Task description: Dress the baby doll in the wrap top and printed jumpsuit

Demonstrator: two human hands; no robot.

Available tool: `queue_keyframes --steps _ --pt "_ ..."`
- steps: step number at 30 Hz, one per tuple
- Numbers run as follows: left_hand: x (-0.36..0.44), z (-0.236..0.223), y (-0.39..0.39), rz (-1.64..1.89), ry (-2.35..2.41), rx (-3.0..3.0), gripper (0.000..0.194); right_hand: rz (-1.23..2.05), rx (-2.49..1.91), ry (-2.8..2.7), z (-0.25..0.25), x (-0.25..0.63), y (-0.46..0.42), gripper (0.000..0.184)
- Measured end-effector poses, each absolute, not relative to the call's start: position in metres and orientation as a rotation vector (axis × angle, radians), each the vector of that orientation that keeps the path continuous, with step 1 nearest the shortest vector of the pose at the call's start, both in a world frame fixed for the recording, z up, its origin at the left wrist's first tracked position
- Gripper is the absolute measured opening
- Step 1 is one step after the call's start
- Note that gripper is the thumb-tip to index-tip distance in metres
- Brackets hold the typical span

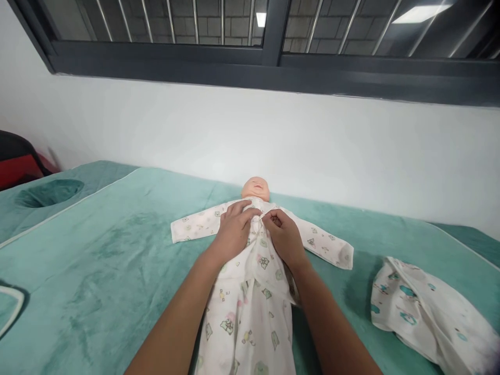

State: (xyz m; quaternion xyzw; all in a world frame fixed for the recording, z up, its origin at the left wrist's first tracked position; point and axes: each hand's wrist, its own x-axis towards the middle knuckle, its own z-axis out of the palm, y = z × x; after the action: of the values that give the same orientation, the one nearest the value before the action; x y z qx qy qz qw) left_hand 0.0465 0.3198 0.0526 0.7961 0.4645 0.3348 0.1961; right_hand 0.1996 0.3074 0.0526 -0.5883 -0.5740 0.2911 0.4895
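A baby doll (255, 188) lies on its back, dressed in a long-sleeved white baby gown (242, 312) with small green and pink prints. Its sleeves are spread out to both sides. My left hand (235, 226) is on the chest of the gown, its thumb and forefinger closed on the cloth at the front opening. Just right of it, my right hand (284, 232) pinches the edge of the same opening, with the other fingers curled in. The fingertips are close together below the doll's neck. Whatever small fastening lies between them is too small to make out.
A teal plush cover (117, 271) spreads under the doll, with a hole (50, 192) at the left. Crumpled white printed cloth (425, 312) lies at the right. A red and black item (19, 161) stands far left. Behind are a white wall (195, 135) and a barred window (175, 57).
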Motion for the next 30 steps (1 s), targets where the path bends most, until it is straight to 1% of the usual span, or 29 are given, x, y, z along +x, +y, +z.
queue_keyframes --steps 4,8,11,14,17,21,23,30 --pt "0.047 0.055 0.318 0.967 1.288 2.159 0.039 0.646 -1.481 -1.221 0.049 0.197 0.304 0.011" --pt "0.037 0.059 0.315 1.040 1.143 2.022 0.035 0.615 -1.506 -1.083 0.047 0.197 0.293 0.015" --pt "0.026 0.062 0.313 0.940 1.041 2.016 0.032 0.620 -1.522 -1.075 0.053 0.200 0.284 0.019" --pt "0.019 0.065 0.311 0.795 0.968 2.125 0.022 0.524 -1.624 -1.194 0.065 0.206 0.278 0.021" --pt "0.018 0.067 0.310 0.775 0.958 2.175 0.019 0.402 -1.732 -1.447 0.080 0.207 0.271 0.026" --pt "0.021 0.064 0.311 0.800 0.984 2.166 0.012 0.496 -1.786 -1.875 0.090 0.197 0.260 0.035" --pt "0.022 0.063 0.311 0.809 0.993 2.168 0.009 0.469 -1.797 -1.944 0.090 0.192 0.256 0.034" --pt "0.026 0.063 0.309 0.895 1.012 2.163 0.011 0.346 -1.728 -2.006 0.084 0.193 0.259 0.028"
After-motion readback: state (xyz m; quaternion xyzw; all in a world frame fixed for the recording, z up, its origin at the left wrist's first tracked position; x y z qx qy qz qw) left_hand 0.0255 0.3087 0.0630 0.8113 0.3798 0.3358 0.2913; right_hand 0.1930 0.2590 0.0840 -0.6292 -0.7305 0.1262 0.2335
